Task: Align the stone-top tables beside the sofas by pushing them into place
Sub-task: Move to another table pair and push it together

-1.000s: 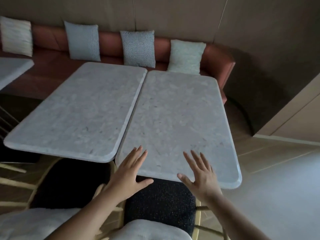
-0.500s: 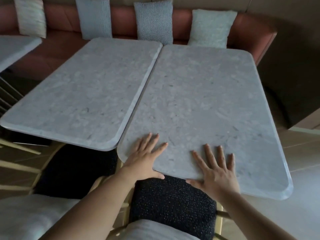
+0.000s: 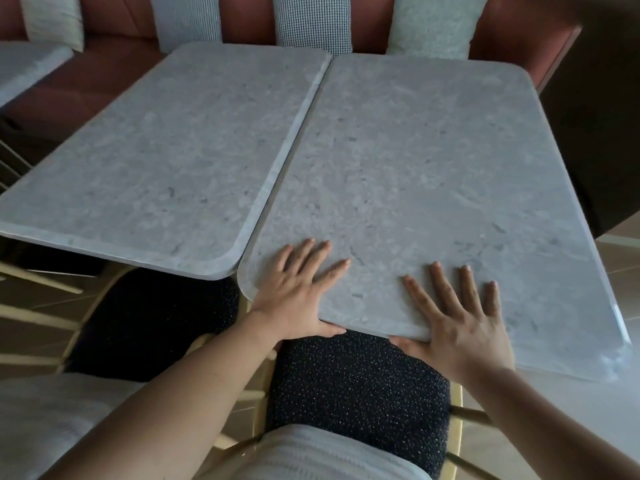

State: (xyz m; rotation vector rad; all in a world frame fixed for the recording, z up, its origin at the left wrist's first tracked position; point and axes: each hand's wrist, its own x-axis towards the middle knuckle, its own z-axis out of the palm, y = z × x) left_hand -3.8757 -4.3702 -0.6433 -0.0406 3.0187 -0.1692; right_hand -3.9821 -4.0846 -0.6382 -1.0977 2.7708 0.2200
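Note:
Two grey stone-top tables stand side by side in front of a rust-red sofa (image 3: 519, 39). The right table (image 3: 433, 174) sits slightly nearer to me than the left table (image 3: 166, 150), with a narrow seam between them. My left hand (image 3: 298, 292) lies flat on the right table's near left corner, fingers spread, thumb hooked under the near edge. Farther right on the same edge rests my right hand (image 3: 457, 317), palm down, its thumb also under the rim.
Several cushions (image 3: 311, 19) lean on the sofa back. A dark speckled chair seat (image 3: 356, 379) with pale wooden legs stands under the table's near edge, a second one (image 3: 149, 320) to its left. A third stone top (image 3: 24, 67) shows at the far left. Pale floor lies on the right.
Both hands came down from above the near edge onto the right table and now press flat on it with thumbs under the rim. The view has moved closer to the tables.

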